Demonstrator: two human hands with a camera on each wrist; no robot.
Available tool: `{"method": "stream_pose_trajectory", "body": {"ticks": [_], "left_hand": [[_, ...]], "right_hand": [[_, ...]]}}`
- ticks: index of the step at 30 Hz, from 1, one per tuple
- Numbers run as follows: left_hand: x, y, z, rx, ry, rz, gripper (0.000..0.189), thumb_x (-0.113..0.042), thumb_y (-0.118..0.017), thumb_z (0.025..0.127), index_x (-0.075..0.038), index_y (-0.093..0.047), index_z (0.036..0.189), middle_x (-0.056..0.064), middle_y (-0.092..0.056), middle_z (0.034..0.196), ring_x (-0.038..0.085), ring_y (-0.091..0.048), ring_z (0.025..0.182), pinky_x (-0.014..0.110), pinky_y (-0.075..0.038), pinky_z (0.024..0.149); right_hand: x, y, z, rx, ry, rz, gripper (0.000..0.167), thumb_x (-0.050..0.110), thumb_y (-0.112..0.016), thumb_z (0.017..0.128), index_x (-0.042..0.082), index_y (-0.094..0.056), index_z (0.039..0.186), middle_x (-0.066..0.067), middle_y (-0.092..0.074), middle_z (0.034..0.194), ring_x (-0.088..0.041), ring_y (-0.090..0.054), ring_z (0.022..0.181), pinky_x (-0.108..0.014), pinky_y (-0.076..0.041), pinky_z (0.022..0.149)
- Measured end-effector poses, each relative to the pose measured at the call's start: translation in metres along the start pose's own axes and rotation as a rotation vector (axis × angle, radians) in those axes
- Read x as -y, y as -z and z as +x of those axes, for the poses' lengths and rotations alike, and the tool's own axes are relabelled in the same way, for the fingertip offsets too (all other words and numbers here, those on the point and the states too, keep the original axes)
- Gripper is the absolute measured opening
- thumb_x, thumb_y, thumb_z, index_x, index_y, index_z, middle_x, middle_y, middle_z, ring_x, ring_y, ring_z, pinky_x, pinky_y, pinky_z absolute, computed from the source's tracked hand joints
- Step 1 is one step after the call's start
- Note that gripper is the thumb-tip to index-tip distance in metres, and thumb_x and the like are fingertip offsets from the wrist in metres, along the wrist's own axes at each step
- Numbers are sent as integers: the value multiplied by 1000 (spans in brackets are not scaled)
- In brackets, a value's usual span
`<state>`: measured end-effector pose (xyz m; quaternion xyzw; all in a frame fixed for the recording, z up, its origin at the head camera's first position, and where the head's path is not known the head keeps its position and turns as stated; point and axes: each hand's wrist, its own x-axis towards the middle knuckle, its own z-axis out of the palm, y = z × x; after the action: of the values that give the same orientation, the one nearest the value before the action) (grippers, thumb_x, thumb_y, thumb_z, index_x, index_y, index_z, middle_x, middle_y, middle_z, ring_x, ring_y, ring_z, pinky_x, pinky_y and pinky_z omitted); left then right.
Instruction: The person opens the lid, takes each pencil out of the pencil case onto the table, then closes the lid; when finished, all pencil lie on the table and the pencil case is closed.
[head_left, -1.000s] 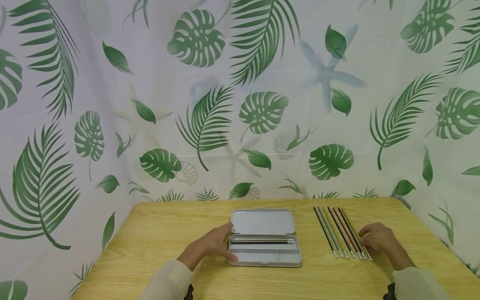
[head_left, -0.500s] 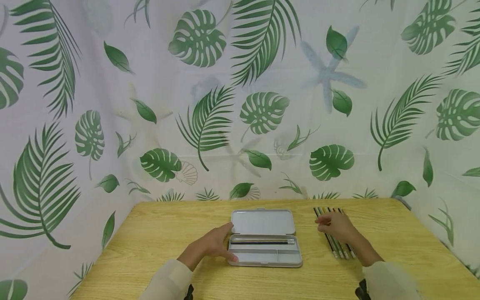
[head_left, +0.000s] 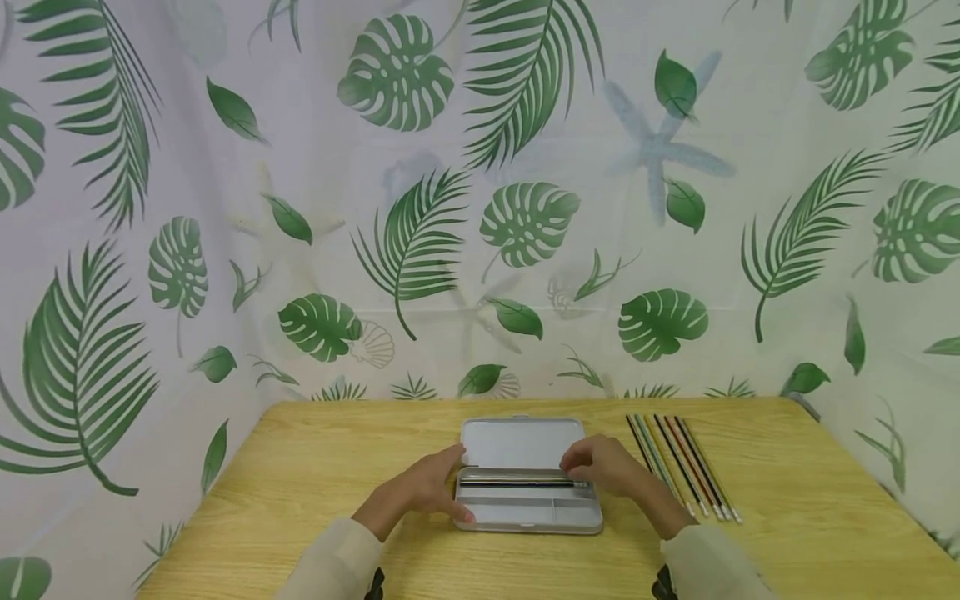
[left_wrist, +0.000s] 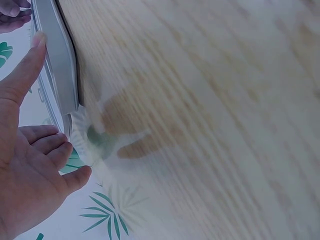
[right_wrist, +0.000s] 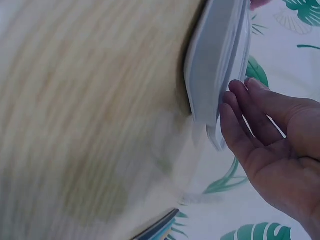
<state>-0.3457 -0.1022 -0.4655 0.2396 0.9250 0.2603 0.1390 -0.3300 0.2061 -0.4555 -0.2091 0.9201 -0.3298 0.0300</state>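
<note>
An open pale grey pencil case lies on the wooden table, its lid folded back. Several pencils lie side by side in its rear compartment, their eraser ends to the right. My left hand rests at the case's left side, thumb on the front corner and fingers spread toward the lid. In the left wrist view its fingers look relaxed. My right hand is over the case's right end, fingertips right at the eraser ends. In the right wrist view its thumb is close to the fingertips, and no pencil shows between them.
To the right, several pencils lie in a slanted row on the wooden table, partly behind my right forearm. A leaf-patterned cloth hangs behind the table and along both sides.
My right hand has moved left, from the far right of the pencil row, across it, to the case's right end. My left hand and the case stay in place.
</note>
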Motion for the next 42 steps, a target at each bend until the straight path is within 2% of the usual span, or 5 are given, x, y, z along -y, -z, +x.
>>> {"method": "stream_pose_trajectory", "body": {"ticks": [7, 13, 25, 35, 42], "left_hand": [[0, 0, -1, -1, -14, -20, 112, -35, -87, 65, 2, -22, 149, 19, -29, 154, 36, -30, 141, 50, -28, 116], [0, 0, -1, -13, -19, -4, 111, -37, -87, 65, 1, -24, 148, 19, -31, 153, 35, -31, 141, 49, -29, 115], [1, 0, -1, -14, -11, -3, 110, -37, -86, 66, 1, -24, 148, 18, -31, 153, 35, -31, 141, 48, -29, 115], [3, -1, 0, -6, -16, -3, 111, -38, -86, 65, -1, -24, 149, 17, -31, 153, 34, -32, 141, 48, -30, 115], [2, 0, 0, -5, -7, 2, 110, -37, -86, 66, 1, -23, 148, 18, -30, 153, 35, -31, 141, 48, -29, 115]], "right_hand": [[11, -14, 2, -6, -46, -5, 7, 0, -68, 82, 4, -71, 87, -3, -70, 82, -12, -62, 75, -26, -52, 63], [2, -26, 10, -30, 6, -30, 9, -2, -73, 75, 6, -72, 77, 1, -68, 72, -8, -58, 66, -26, -52, 58], [21, -35, 11, -75, -82, -202, 14, -6, -75, 71, 8, -72, 70, 0, -67, 68, -9, -54, 63, -23, -47, 55], [14, -14, 7, -42, -34, 0, 7, -2, -65, 82, 3, -70, 84, -4, -67, 78, -12, -60, 70, -24, -50, 57], [4, 7, 2, -87, -51, 59, 9, 3, -64, 87, 1, -67, 95, -6, -68, 84, -13, -60, 71, -25, -51, 58]]}}
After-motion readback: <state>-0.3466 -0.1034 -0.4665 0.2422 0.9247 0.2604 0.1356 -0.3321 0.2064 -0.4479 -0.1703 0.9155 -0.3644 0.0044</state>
